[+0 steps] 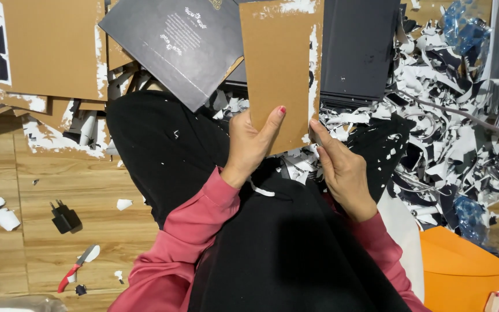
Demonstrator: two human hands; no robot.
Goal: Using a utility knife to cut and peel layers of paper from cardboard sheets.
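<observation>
A: Cardboard first: we see a brown cardboard panel (278, 69) held upright between both hands over the lap, with white paper residue along its right edge and top.

B: Agreed. Our left hand (252, 141) is closed on the panel's lower left edge, thumb laid across the front face, fingers hidden behind it. Our right hand (342, 167) is half open, its fingertips touching the panel's lower right edge; we cannot tell whether it truly grips.

A: What crowds the hands?

B: Just above the left hand a dark printed sheet (174, 46) lies tilted, its corner slipping behind the panel. Above the right hand sits a stack of dark sheets (359, 52). Right of the right hand spreads a heap of torn black and white paper scraps (446, 127), and some lie right under the panel.

A: And farther left?

B: More stripped brown boards (47, 52) lie well above and left of the left hand. Below them, on the wooden floor (88, 214), we see 1 black plug adapter (63, 216) and 1 red-handled knife (79, 267). An orange sheet (469, 271) lies below the right hand.
</observation>
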